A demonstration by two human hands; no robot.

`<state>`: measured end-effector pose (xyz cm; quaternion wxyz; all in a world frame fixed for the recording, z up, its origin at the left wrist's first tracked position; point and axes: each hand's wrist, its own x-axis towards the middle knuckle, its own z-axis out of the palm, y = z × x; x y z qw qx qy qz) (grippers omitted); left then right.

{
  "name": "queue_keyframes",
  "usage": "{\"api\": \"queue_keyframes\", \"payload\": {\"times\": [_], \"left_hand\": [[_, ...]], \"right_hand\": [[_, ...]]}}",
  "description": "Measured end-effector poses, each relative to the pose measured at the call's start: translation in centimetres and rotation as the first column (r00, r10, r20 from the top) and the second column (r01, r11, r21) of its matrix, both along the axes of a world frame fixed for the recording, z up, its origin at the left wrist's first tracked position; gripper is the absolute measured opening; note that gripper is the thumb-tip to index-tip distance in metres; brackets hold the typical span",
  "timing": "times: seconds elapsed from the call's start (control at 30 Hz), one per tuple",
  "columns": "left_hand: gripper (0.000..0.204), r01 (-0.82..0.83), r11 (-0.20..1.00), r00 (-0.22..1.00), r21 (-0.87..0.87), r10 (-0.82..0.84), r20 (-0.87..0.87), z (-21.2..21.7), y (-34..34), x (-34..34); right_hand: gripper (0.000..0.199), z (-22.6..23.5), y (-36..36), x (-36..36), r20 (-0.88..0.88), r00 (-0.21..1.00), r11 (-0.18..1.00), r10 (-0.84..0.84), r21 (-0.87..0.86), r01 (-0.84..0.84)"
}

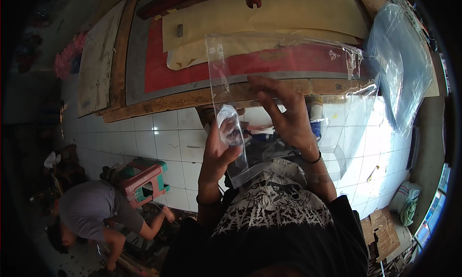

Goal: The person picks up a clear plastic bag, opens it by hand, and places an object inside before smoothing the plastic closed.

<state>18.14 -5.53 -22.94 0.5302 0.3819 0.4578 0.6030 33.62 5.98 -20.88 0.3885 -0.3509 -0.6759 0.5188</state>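
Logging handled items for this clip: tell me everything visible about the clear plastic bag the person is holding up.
The clear plastic bag is a large, thin, glossy film sleeve, see-through enough that the red and tan work surface shows behind it. It is held up in front of the chest, its top edge roughly level, its right side creased and folded. The left hand grips its narrow lower left part, where the film bunches and catches glare. The right hand lies against it with fingers spread, seemingly inside or behind the film. It looks empty.
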Motion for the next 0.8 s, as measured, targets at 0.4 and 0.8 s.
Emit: {"api": "queue_keyframes", "payload": {"times": [0.4, 0.8], "left_hand": [[0.022, 0.046, 0.983, 0.983, -0.179, -0.013, 0.183, -0.3, -0.6, -0.6], [0.022, -0.083, 0.973, 0.996, -0.216, 0.077, -0.039, -0.2, -0.5, -0.1]], "right_hand": [[0.029, 0.2, -0.2, -0.1, -0.039, 0.999, 0.999, -0.035, 0.029, 0.036], [0.031, 0.9, 0.5, -0.9, 0.019, 1.000, 0.997, -0.001, 0.078, -0.001]]}}
